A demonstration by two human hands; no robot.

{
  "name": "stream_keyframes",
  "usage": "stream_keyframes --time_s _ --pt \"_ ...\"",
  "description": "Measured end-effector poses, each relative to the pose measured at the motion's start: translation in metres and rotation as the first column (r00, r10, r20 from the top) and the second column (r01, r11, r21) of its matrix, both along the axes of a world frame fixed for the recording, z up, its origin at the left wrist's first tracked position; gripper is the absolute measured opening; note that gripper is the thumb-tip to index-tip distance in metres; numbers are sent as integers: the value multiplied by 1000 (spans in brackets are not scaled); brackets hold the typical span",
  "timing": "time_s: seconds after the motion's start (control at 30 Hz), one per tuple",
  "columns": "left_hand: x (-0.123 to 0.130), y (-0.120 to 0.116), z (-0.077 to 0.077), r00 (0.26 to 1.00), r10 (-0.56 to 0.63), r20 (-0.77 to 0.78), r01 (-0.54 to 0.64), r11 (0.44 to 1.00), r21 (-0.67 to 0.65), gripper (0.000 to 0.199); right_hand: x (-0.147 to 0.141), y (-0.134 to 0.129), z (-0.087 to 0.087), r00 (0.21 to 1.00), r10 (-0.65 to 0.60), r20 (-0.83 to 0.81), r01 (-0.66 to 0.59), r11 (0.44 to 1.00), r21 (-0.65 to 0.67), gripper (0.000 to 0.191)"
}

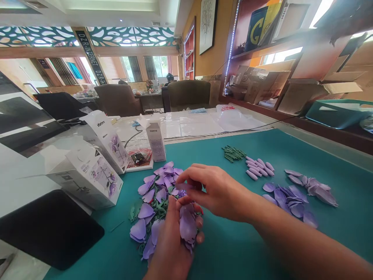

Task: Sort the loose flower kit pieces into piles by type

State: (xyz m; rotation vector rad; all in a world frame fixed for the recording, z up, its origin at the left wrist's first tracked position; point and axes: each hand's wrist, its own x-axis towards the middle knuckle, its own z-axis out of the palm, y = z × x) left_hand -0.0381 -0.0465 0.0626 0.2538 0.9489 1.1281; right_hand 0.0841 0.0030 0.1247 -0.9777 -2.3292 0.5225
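1. Left hand [169,243]: fingers clenched, grasping a half-built lilac artificial flower head [187,225] over the mat, just in front of the main pile.
2. Right hand [214,192]: fingers [190,179] bent and pinched together just above the flower head, at a small purple piece [182,193]. Can't tell if they actually grip it.
3. Teal cutting mat [344,233] carries all the parts. Loose pile of lilac petals [154,194] with green stem pieces [160,208] sits directly under and left of the hands.
4. Right of the hands, going away: bundle of green stems [233,153], row of pale purple buds [258,167], fanned petal group [287,202], larger petals [317,188].
5. Left of the mat: white flower-print boxes [87,179], upright carton [155,142], black pad [49,229].
6. Far side: plastic sheets [198,124] on the table, teal tray [335,114] and cardboard [262,85] on a ledge, seated co-worker [169,79] beyond two armchairs [189,93].
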Motion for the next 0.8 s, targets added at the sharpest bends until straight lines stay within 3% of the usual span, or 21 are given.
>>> stream_keyframes --time_s 0.1,0.23,0.33,0.47,0.53,0.6,0.67,0.73,0.8 --pt "0 -2 -1 1000 -10 -5 10 1000 8 40 -4 -10 -4 983 56 175 -67 996 56 16" --pt "-1 -2 -1 998 -26 57 24 999 29 37 -12 -14 -25 941 105 321 -167 971 173 10" --pt "-2 -1 2 997 -41 70 43 999 -18 31 -12 -14 -25 930 179 320 -222 970 101 18" --pt "1 -2 2 998 -62 2 62 996 -58 24 -1 -8 -1 977 77 198 -74 997 -23 12" --pt "4 -4 -3 985 -170 -37 169 985 -39 18 4 -1 7 988 -24 151 33 998 -59 11" --pt "7 -7 -11 919 -389 -67 389 921 -3 16 7 8 6 982 -112 153 125 989 -81 13" --pt "10 -11 -18 794 -599 -104 605 795 48 16 7 18 -3 967 -154 201 176 980 -94 14" --pt "13 -14 -21 697 -703 -138 716 692 89 14 5 26 -16 957 -133 258 162 982 -97 14" --pt "15 -17 -20 661 -736 -146 750 655 95 14 2 30 -27 951 -59 303 90 992 -91 14"
